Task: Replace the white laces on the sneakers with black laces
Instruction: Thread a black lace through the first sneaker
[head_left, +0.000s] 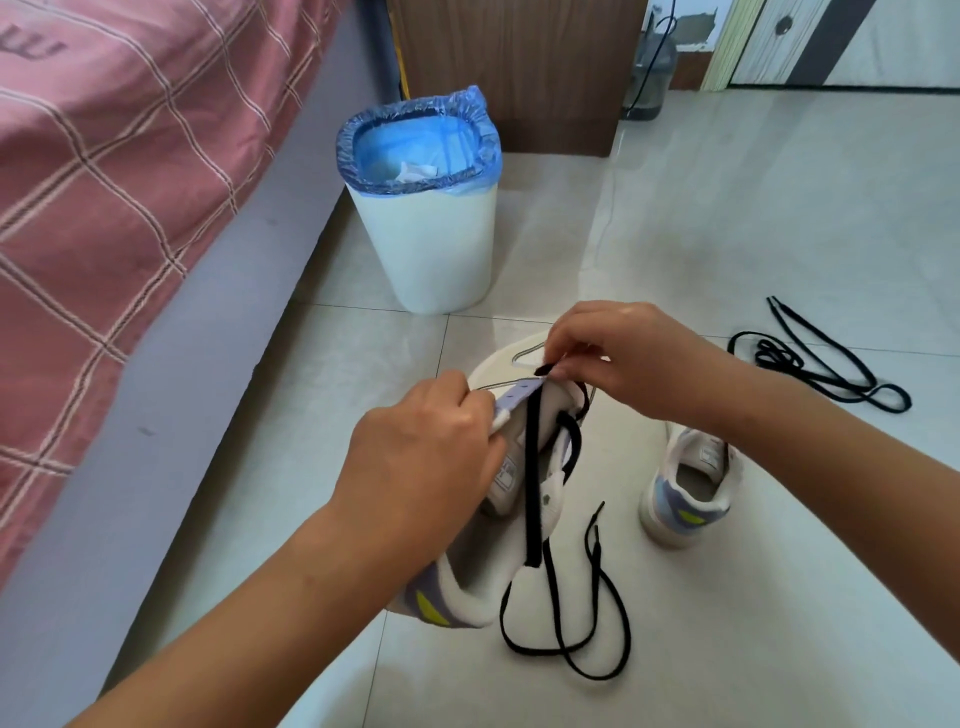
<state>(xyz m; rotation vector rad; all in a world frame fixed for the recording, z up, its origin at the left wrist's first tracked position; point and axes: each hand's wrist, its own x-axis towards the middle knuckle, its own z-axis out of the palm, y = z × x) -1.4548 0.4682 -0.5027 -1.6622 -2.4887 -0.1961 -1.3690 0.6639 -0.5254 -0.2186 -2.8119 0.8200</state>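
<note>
Threading the black lace (533, 467) through the sneaker (519, 478): left hand (421, 467) is gripping the eyelet flap; right hand (618, 358) fingers are pinching the lace tip, likely needing the next eyelet.

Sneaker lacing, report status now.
Left hand grips held sneaker at eyelet strip. Right hand pinches black lace tip near the toe-end eyelets. Second sneaker unlaced on floor, spare black lace beside. Nothing in the way.
</note>
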